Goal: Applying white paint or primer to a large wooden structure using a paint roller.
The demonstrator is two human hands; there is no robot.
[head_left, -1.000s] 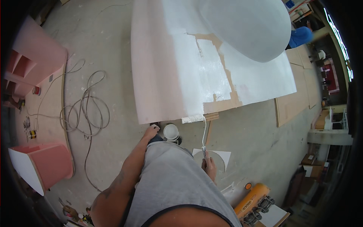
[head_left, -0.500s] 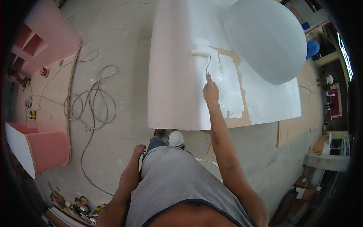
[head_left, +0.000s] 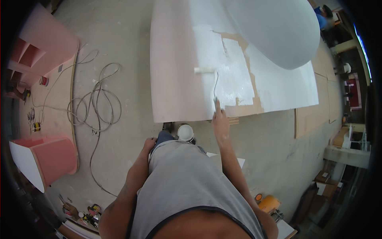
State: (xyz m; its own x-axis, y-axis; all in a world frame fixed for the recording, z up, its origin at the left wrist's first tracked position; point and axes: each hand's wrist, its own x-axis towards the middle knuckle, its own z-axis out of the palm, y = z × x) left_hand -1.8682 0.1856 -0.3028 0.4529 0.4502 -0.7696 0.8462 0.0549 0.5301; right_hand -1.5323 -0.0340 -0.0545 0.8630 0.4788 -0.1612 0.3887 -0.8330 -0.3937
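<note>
My right hand (head_left: 221,120) is closed around the handle of a paint roller (head_left: 204,70), near the front edge of a large panel. Its pale roller sleeve touches the panel (head_left: 171,79), which is pinkish on the left and wet white in the middle. Bare brown strips (head_left: 250,108) show around the white area. My left hand (head_left: 150,143) hangs beside my left thigh, and its fingers are too hidden to read. A white bucket (head_left: 185,132) stands on the floor by my feet, below the panel's front edge.
A large rounded white form (head_left: 278,32) rises from the panel's far right. Coiled cable (head_left: 95,103) lies on the floor at left, beside pink furniture pieces (head_left: 53,159). Brown boards (head_left: 314,119) lie at right. An orange machine (head_left: 269,203) sits near my right elbow. Another person (head_left: 323,18) is at the far right.
My right hand has drawn the roller toward me down the panel, leaving more wet white behind it. My left hand remains by my thigh. The view has shifted slightly.
</note>
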